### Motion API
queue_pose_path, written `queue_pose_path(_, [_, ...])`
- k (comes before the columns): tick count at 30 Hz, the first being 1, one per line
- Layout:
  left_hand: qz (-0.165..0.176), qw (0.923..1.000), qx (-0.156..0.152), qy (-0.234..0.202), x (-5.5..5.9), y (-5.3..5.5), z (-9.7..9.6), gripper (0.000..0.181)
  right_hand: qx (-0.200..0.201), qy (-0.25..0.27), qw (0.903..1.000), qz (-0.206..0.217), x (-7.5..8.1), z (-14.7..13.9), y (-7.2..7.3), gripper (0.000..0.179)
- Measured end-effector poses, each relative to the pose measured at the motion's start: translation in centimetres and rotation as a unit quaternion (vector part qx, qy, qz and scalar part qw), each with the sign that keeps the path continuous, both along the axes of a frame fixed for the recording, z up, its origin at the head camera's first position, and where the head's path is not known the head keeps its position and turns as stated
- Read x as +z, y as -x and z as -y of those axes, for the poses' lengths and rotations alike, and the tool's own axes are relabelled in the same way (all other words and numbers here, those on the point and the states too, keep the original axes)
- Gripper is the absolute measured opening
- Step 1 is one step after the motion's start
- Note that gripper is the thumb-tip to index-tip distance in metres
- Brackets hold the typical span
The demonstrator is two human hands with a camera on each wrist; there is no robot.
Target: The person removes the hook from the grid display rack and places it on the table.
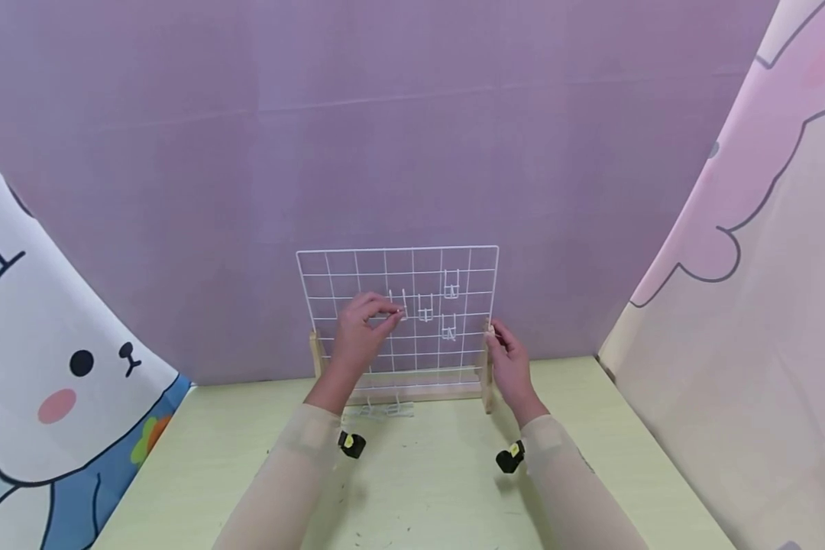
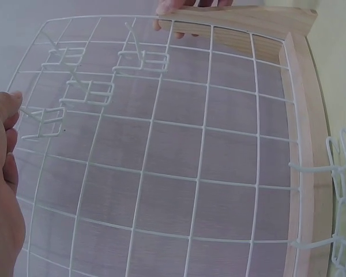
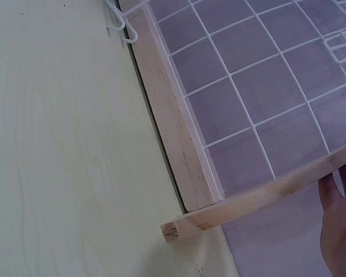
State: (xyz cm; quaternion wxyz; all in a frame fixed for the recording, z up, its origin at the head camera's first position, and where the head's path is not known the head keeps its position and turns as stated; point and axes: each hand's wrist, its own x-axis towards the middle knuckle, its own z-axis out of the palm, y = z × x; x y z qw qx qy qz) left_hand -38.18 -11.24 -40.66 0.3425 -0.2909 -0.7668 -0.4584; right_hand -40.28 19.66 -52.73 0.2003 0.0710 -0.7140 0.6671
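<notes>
Prob seating a hook (image 2: 43,122) on the grid (image 2: 151,120), pinching it with left grip (image 1: 366,332), holding post (image 1: 487,378) in right grip (image 1: 512,367); likely just needs a gentle push next

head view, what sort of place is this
Probably a small indoor booth set up for tabletop work: a plain purple backdrop stands behind a pale table, and cartoon-printed panels flank it on both sides.
</notes>
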Motion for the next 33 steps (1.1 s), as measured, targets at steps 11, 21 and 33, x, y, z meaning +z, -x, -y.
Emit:
queue_pose_path(11, [0.009,0.9999,-0.008,-0.001,0.2,-0.9,0.4,0.009,0.004,0.002,1.0000,-0.004,0.3,0.1,-0.4,0.047])
queue_pose_path(21, [0.050,0.9987,-0.001,0.008,-0.3,-1.7,1.0,0.008,0.006,0.006,0.9997,0.023,1.5,0.1,-1.1,0.045])
queue_pose_path(33, [0.067,0.9976,0.001,0.019,-1.4,-2.3,1.4,0.008,0.008,0.011,0.9999,0.000,0.5,0.1,-0.5,0.046])
